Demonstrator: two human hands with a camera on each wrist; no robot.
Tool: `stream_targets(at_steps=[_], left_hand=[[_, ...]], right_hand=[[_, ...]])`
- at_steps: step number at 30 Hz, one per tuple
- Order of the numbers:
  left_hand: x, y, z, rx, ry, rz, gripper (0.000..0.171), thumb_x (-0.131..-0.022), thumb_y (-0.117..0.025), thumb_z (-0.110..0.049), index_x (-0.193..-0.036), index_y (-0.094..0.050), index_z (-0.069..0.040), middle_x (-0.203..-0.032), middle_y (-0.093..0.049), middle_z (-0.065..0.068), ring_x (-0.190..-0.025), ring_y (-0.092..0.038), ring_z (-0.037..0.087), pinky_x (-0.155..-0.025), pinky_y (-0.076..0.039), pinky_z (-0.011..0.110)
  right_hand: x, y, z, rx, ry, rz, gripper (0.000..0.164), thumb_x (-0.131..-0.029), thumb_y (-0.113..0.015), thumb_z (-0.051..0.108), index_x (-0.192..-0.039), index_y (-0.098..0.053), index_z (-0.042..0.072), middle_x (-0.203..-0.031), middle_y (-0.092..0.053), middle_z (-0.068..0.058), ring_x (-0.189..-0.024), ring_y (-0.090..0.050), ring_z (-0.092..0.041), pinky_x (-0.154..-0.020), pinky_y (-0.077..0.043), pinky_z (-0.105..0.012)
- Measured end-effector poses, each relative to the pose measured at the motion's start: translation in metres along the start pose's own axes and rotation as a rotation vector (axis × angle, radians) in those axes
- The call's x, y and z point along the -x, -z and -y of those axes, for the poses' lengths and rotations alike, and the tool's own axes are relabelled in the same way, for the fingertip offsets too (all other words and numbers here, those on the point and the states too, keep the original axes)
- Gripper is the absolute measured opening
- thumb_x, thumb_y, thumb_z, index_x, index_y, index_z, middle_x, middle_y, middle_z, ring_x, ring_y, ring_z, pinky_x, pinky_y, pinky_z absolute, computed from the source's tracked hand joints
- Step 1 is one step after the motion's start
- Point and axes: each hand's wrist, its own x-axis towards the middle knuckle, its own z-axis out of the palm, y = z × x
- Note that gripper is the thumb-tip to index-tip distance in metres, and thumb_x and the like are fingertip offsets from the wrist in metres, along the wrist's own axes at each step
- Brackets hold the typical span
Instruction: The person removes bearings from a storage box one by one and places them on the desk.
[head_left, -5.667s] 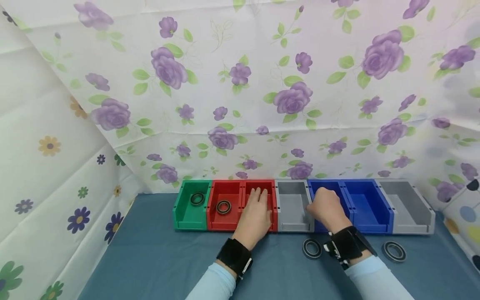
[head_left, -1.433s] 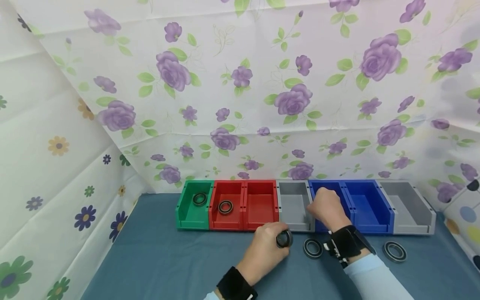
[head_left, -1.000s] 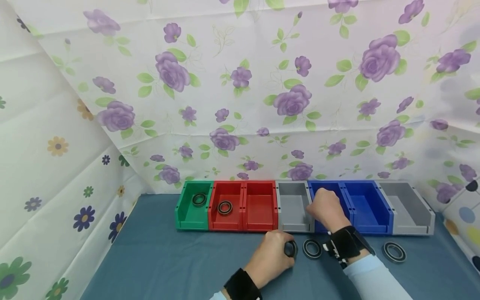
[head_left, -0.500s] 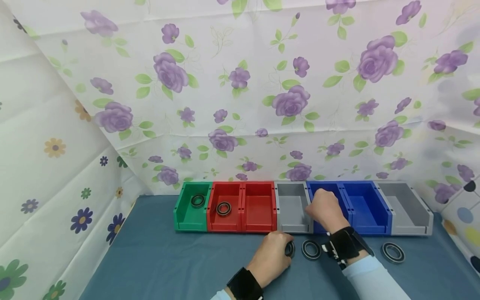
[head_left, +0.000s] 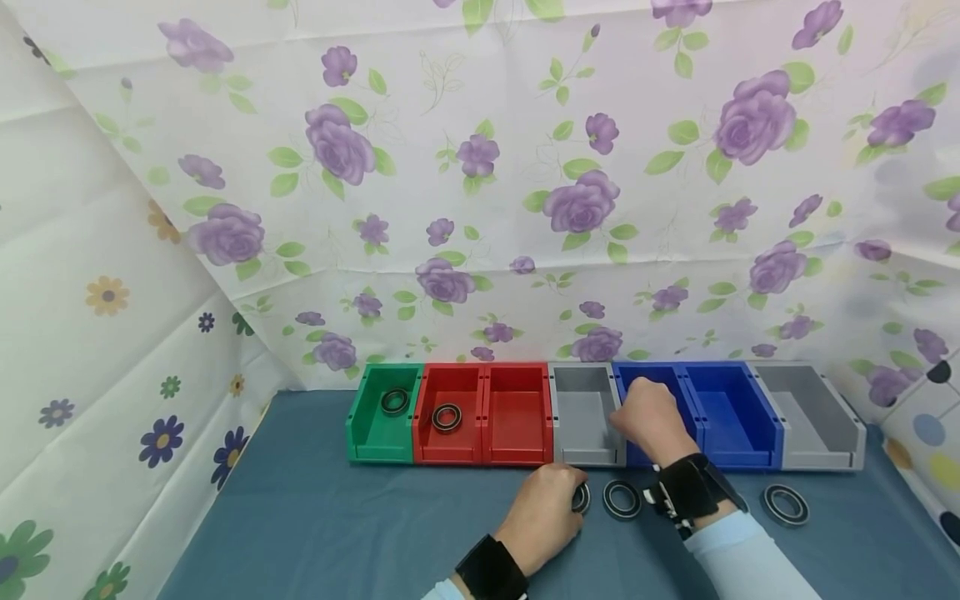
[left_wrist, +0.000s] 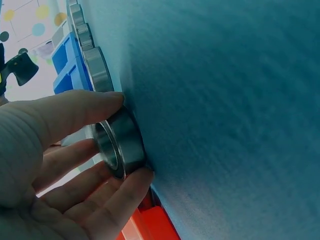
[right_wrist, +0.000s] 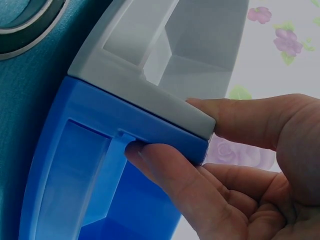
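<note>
Pinching a bearing ring (left_wrist: 130,145) between thumb and curled fingers of the left hand (head_left: 542,518), apparently resting on the blue cloth (head_left: 337,533) before the bins. Lowered there from nearer the bin fronts within the last second or so; barely shifted in the last half second. Judged from this: placed in all but release, extending the row on the cloth. Pinching, with the right hand (head_left: 654,417), the adjoining side walls of the middle grey bin (right_wrist: 90,60) and its blue neighbour (right_wrist: 70,170); grip unchanged. Just beside the held ring, apart from it: a second ring (head_left: 608,500). Beyond the right wrist: a far ring (head_left: 768,503); possibly another hidden behind that arm, judging by the left-wrist view. Outward to the left: one ring apiece in the green bin (head_left: 379,452) and left red bin (head_left: 448,454).
</note>
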Motion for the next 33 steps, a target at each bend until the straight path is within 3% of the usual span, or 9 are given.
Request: stream_targets(at_steps=[10,17,20,25,30,33], left_hand=[[0.003,0.004,-0.001,-0.016,-0.019,-0.012,0.037,-0.071,-0.077,-0.013,-0.106,-0.068,-0.019,-0.097,-0.059,-0.012,-0.088,-0.051,-0.001,-0.073,-0.045,0.019],[0.006,0.024,0.000,0.025,-0.010,-0.077,0.036,-0.078,-0.074,-0.024,-0.113,-0.066,-0.020,-0.100,-0.060,-0.010,-0.087,-0.052,-0.001,-0.076,-0.045,0.020],[0.007,0.035,0.006,0.062,-0.017,-0.160,0.037,-0.081,-0.071,-0.025,-0.117,-0.064,-0.018,-0.106,-0.060,-0.008,-0.093,-0.053,0.001,-0.079,-0.044,0.021],[0.006,0.056,0.020,0.122,-0.030,-0.366,0.043,-0.082,-0.070,-0.023,-0.123,-0.060,-0.014,-0.118,-0.058,-0.003,-0.108,-0.051,0.008,-0.087,-0.042,0.025],[0.001,0.075,0.042,0.143,-0.012,-0.541,0.050,-0.084,-0.067,-0.021,-0.131,-0.052,-0.011,-0.135,-0.046,0.005,-0.126,-0.037,0.023,-0.094,-0.038,0.038],[-0.003,0.083,0.056,0.124,0.028,-0.596,0.055,-0.085,-0.066,-0.018,-0.136,-0.046,-0.009,-0.142,-0.037,0.009,-0.131,-0.028,0.031,-0.096,-0.035,0.047]], right_hand=[[0.002,0.001,0.000,-0.009,0.009,0.002,0.019,-0.078,-0.063,0.016,-0.063,-0.055,0.006,-0.056,-0.046,-0.003,-0.049,-0.049,-0.018,-0.042,-0.039,-0.028],[0.001,0.002,0.000,-0.003,0.010,0.006,0.016,-0.077,-0.063,0.016,-0.067,-0.056,0.005,-0.060,-0.049,-0.005,-0.052,-0.050,-0.019,-0.044,-0.040,-0.029],[0.000,0.002,0.000,-0.004,0.003,0.013,0.015,-0.077,-0.064,0.017,-0.071,-0.058,0.005,-0.063,-0.052,-0.006,-0.054,-0.051,-0.020,-0.045,-0.040,-0.030],[0.000,0.003,0.001,-0.010,-0.012,0.023,0.015,-0.078,-0.065,0.017,-0.076,-0.059,0.003,-0.066,-0.053,-0.008,-0.057,-0.052,-0.021,-0.046,-0.041,-0.030],[-0.001,0.002,0.000,-0.019,-0.014,0.019,0.015,-0.078,-0.065,0.017,-0.078,-0.060,0.003,-0.067,-0.054,-0.008,-0.057,-0.052,-0.021,-0.047,-0.042,-0.030],[-0.001,0.001,0.000,-0.027,-0.017,0.024,0.014,-0.079,-0.065,0.016,-0.076,-0.061,0.004,-0.066,-0.053,-0.008,-0.056,-0.052,-0.021,-0.046,-0.042,-0.029]])
